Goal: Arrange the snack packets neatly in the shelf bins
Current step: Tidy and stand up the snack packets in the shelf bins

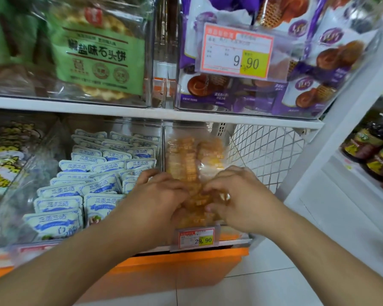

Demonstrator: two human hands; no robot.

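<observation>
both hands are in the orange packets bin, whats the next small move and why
Probably press the loose orange snack packets down and back into the clear plastic bin: left hand and right hand bunch them at its front edge, above the 29.90 price tag.

Upper price tag (pixel 237 50): 9.90. Lower price tag (pixel 196 238): 29.90. Blue packets (pixel 75 166): 三蒸三晒.

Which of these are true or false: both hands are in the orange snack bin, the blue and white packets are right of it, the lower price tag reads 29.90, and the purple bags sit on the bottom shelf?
1. Both the left hand and right hand are on the orange snack packets. True.
2. The blue and white packets are right of them. False: they are in the bin to the left.
3. The lower price tag reads 29.90. True.
4. The purple bags sit on the bottom shelf. False: they are on the shelf above.
</observation>
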